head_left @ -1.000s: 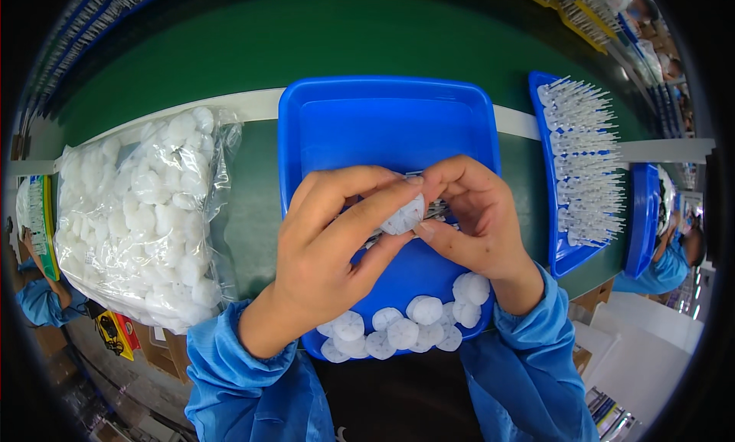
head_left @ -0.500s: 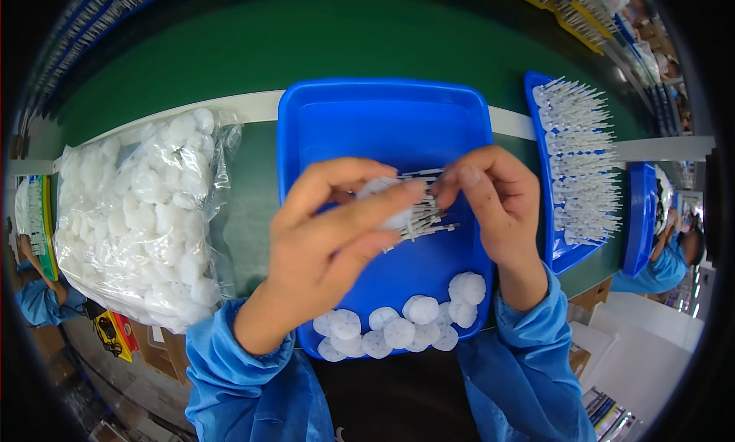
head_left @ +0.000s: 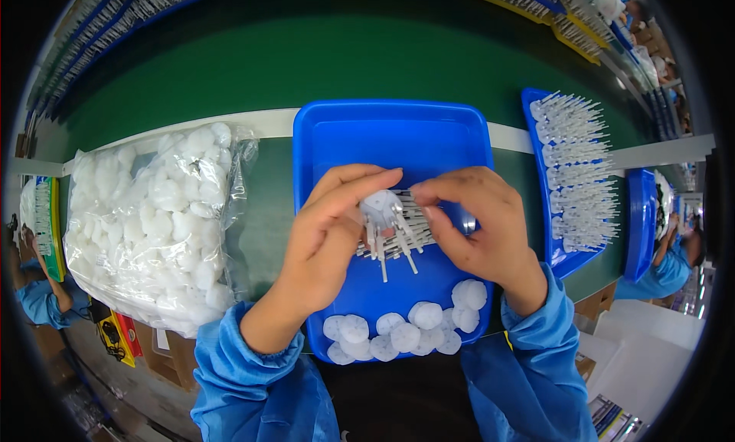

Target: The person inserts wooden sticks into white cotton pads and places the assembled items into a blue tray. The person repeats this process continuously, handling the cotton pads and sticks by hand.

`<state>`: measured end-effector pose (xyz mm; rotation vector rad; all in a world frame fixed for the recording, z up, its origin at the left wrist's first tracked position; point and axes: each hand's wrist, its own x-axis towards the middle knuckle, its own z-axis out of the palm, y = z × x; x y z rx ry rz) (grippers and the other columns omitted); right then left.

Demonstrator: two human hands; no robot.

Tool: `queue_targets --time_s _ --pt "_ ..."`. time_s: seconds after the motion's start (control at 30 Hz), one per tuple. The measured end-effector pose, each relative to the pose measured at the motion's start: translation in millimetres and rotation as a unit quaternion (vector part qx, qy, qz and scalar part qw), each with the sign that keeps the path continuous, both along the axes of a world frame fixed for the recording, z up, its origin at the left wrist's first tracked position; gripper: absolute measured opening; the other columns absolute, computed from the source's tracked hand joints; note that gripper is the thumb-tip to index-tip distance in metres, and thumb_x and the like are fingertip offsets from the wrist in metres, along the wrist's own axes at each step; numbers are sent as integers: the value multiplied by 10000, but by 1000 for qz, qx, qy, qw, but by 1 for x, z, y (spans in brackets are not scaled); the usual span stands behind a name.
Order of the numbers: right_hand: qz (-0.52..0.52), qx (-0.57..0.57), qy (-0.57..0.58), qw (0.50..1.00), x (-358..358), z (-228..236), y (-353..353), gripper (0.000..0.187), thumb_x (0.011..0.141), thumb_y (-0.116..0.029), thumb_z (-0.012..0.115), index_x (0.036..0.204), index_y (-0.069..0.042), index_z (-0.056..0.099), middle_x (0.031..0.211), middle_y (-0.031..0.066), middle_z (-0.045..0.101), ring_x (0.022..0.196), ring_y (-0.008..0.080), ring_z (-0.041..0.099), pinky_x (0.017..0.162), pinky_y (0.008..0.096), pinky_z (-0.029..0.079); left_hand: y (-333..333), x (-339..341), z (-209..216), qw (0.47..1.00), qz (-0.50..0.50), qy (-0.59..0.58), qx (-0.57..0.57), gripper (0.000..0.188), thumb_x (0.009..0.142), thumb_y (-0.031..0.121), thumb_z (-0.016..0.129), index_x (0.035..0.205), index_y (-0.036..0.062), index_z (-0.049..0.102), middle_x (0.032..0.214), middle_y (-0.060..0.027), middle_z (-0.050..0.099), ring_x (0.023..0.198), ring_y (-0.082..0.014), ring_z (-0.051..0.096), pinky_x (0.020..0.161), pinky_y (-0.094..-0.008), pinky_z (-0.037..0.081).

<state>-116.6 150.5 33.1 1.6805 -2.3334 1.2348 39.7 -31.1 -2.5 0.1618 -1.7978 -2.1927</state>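
My left hand (head_left: 315,239) grips a round translucent white plastic disc (head_left: 379,203) over the middle of a blue tray (head_left: 390,122). Several thin grey-white rods stick out of the disc, slanting down toward me. Close on its right, my right hand (head_left: 482,224) has thumb and forefinger curled together at the rod ends; whatever sits between them is hidden. Beneath both hands lies a bundle of similar thin rods (head_left: 413,238), partly covered by fingers. Loose white discs (head_left: 404,336) overlap along the tray's near edge.
To the left lies a large clear bag of white discs (head_left: 153,220). At the right, a tilted blue tray (head_left: 542,163) carries rows of discs with rods (head_left: 578,178). More loaded trays (head_left: 115,36) line the far left. Co-workers in blue sleeves (head_left: 664,267) sit at both sides.
The disc in my left hand has tipped, so its face and downward rods now show. My right hand has turned, its knuckles now uppermost. The whole view has shifted slightly.
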Motion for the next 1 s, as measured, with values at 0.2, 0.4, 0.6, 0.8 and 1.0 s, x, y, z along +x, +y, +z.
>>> queue_targets --time_s 0.2,0.4,0.6,0.8,1.0 --pt "-52 61 154 985 -15 -6 8 238 814 -48 801 1047 -96 794 989 51 765 927 257 735 854 396 555 4 -2 6 999 -23 1 -41 608 922 -156 489 1492 -6 638 1323 -96 566 1138 -147 605 925 -262 525" --pt "-23 150 206 967 -21 -12 8 297 747 -7 764 1037 -75 772 974 74 721 895 258 712 859 380 554 7 -5 6 998 9 4 63 524 971 -156 514 1466 -31 635 1291 -94 609 1118 -136 648 971 -286 548" --pt "-22 -95 -274 957 -8 -3 7 215 854 78 767 1009 -50 690 943 69 717 887 148 704 845 302 552 9 -5 7 998 54 -2 13 389 1031 -101 566 1407 -55 653 1294 -107 686 1161 -151 710 920 -290 610" --pt "10 -123 -280 952 10 -17 2 193 878 11 857 1003 -39 719 968 82 797 890 161 764 815 310 596 11 -4 6 998 51 -9 34 365 1046 -71 594 1406 -64 656 1347 -158 738 1134 -173 740 932 -300 617" --pt "-20 -24 -90 995 6 -13 6 209 824 -24 861 1022 -75 819 783 59 763 721 218 756 740 337 586 11 -3 9 997 72 -5 -1 376 1047 -68 593 1412 -46 683 1333 -160 745 1079 -153 735 891 -285 613"
